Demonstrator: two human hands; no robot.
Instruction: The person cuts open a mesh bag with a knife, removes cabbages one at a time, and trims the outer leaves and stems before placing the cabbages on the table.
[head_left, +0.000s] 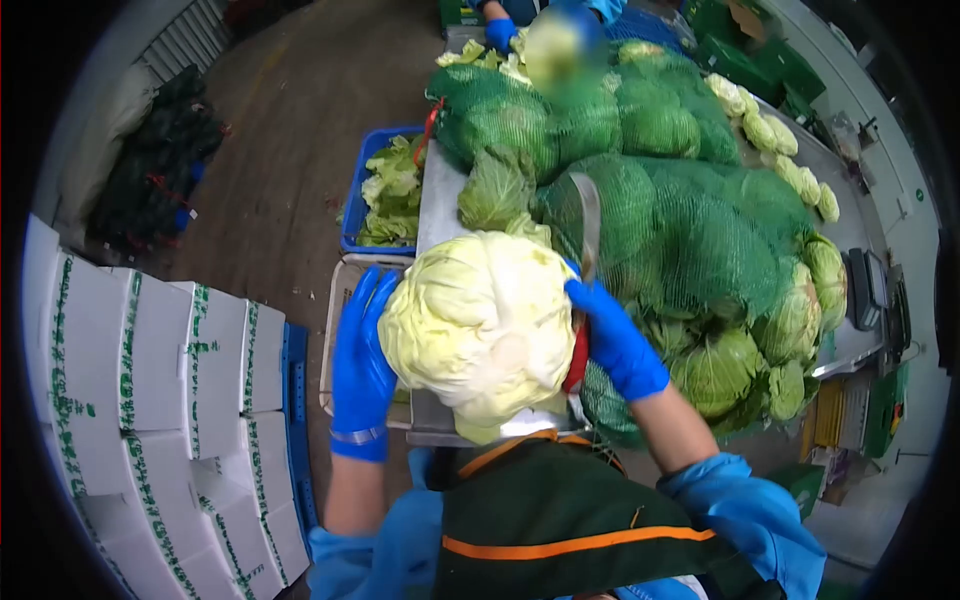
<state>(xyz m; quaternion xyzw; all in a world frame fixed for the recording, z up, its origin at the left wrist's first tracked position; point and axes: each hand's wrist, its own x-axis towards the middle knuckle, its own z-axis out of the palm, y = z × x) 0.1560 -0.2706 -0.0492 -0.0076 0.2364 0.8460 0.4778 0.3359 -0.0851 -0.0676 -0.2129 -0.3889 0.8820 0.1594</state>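
A large pale cabbage (480, 320), trimmed of its outer leaves, is held up in front of my apron between both hands, its cut stem end facing me. My left hand (362, 360), in a blue glove, cups its left side with the fingers along it. On the right side, my gloved right hand (618, 335) grips a knife and also rests against the cabbage. The knife's grey blade (588, 225) points away from me, and its red handle shows below the fingers. Loose green leaves (497, 190) lie just beyond the cabbage on the metal table (440, 205).
Green net sacks of cabbages (690, 235) cover much of the table. Unbagged cabbages (725, 370) sit at right, near a scale (865, 290). A blue crate (350, 215) holds leaves. White boxes (150, 350) are stacked at left. Across the table is another person's gloved hand (500, 35).
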